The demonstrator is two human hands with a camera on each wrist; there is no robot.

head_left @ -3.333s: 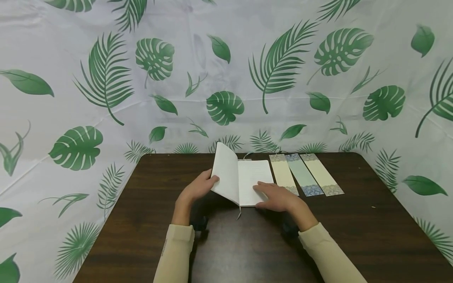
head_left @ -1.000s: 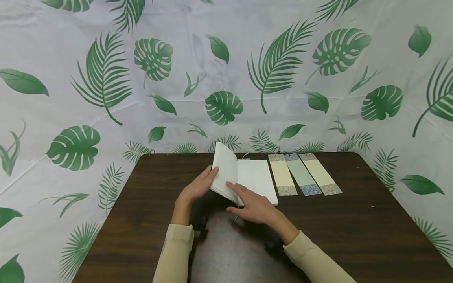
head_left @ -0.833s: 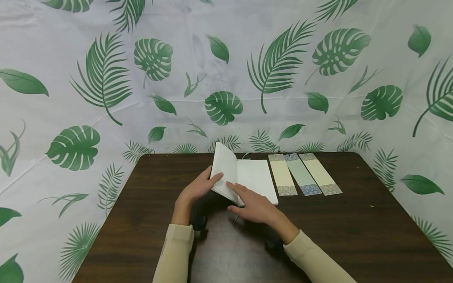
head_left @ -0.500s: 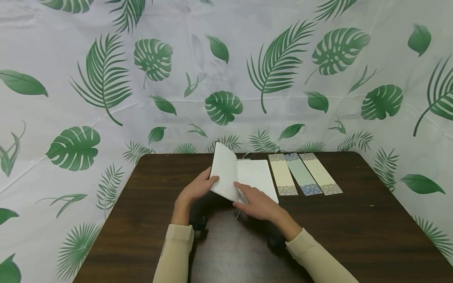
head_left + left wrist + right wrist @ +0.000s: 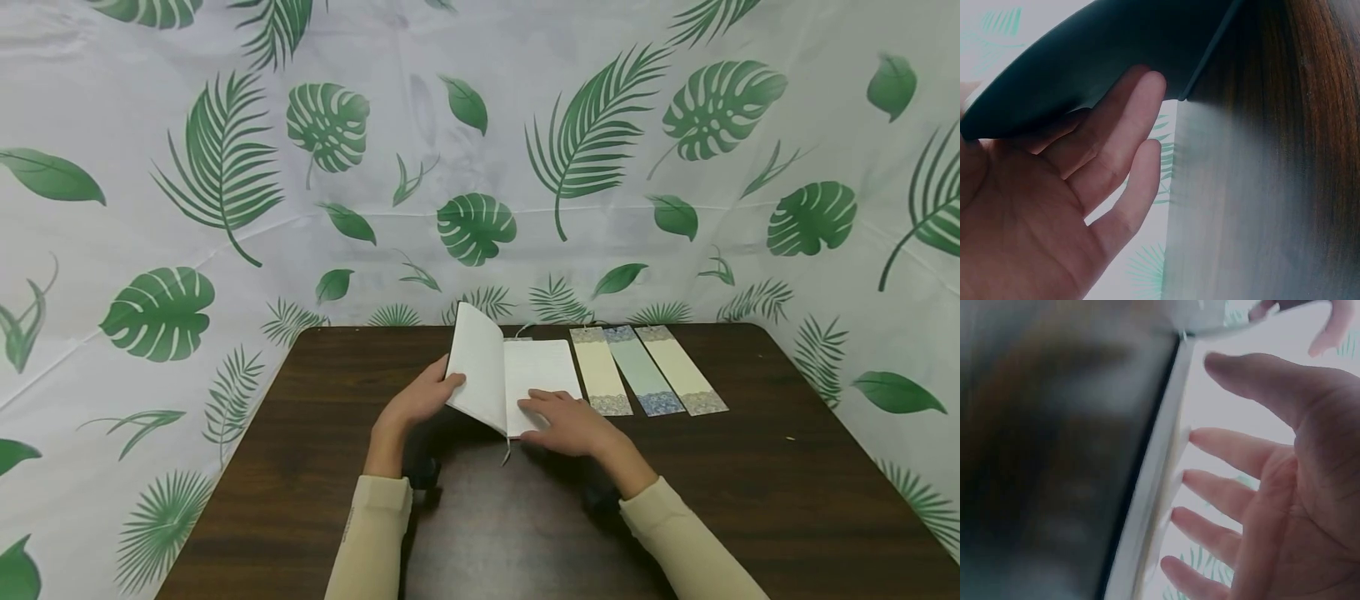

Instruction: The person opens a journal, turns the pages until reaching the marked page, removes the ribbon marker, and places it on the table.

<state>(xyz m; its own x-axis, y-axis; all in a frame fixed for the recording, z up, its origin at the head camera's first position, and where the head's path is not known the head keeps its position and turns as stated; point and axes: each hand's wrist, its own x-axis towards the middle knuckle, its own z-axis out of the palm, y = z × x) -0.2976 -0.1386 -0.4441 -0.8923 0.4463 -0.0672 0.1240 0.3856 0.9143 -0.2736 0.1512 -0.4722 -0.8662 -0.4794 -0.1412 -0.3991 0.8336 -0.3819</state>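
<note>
An open notebook (image 5: 525, 379) with white pages lies at the middle of the dark wooden table (image 5: 750, 467). My left hand (image 5: 448, 385) holds its left half raised, thumb on the page edge. In the left wrist view the fingers (image 5: 1129, 125) lie behind the dark cover (image 5: 1116, 56). My right hand (image 5: 558, 414) rests flat on the right page with its fingers straight. In the right wrist view these fingers (image 5: 1222, 450) spread next to the page edges (image 5: 1160, 487). A thin ribbon (image 5: 508, 454) hangs from the foot of the spine.
Three long bookmarks lie side by side just right of the notebook: a cream one (image 5: 600, 375), a green one (image 5: 643, 375) and a pale yellow one (image 5: 681, 375). A leaf-print cloth (image 5: 480, 167) walls in the table at the back and both sides.
My right hand has slid from the foot of the raised pages to the right and now lies on the right page. The left hand has kept its hold.
</note>
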